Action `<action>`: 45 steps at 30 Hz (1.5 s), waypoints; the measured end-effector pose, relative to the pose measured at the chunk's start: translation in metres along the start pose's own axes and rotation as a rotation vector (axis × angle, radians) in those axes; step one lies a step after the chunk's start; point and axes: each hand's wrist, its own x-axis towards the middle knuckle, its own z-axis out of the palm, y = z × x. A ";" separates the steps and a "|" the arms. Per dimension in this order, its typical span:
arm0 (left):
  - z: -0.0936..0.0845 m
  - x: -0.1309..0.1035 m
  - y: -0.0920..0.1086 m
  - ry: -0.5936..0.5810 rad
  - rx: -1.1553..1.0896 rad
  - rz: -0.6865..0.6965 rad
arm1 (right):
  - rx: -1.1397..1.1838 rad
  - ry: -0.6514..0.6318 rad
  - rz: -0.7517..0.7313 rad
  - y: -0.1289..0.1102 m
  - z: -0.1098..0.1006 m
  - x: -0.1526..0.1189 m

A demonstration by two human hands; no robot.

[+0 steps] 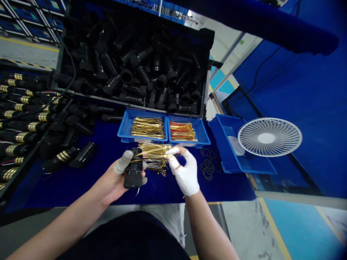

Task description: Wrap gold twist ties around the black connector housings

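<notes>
My left hand [115, 180], with a grey cover on the thumb, is closed round a black ribbed cylinder [133, 169] above the blue table. In its white glove, my right hand [187, 175] pinches the end of a thin gold metal strip [151, 156]. That strip stretches leftward to the ribbed upper part of the cylinder, by my left thumb. A short pale wire end sticks out below the cylinder. Behind and between my hands lies a pile of gold and silvery strips [157, 167], partly hidden by them.
Two blue trays hold gold strips [148, 127] and red-and-gold strips [183, 130]. Beyond stands a black crate [207, 39] of ribbed cylinders. Gold-ringed cylinders [20, 137] fill a rack at left. Dark rings [208, 169] lie right, near a white fan [269, 138] and blue bin [225, 144].
</notes>
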 end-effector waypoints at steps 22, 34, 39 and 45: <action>-0.008 -0.002 -0.043 -0.214 0.056 -0.151 | -0.099 -0.144 -0.084 -0.002 0.008 -0.039; 0.004 0.001 -0.046 -0.168 0.217 0.017 | -0.261 -0.161 0.100 -0.002 -0.004 -0.042; 0.004 0.003 -0.052 -0.218 0.396 0.028 | -0.210 -0.197 0.049 0.001 -0.005 -0.050; -0.004 0.012 -0.049 -0.143 0.384 -0.021 | -0.228 -0.314 -0.278 0.008 -0.019 -0.059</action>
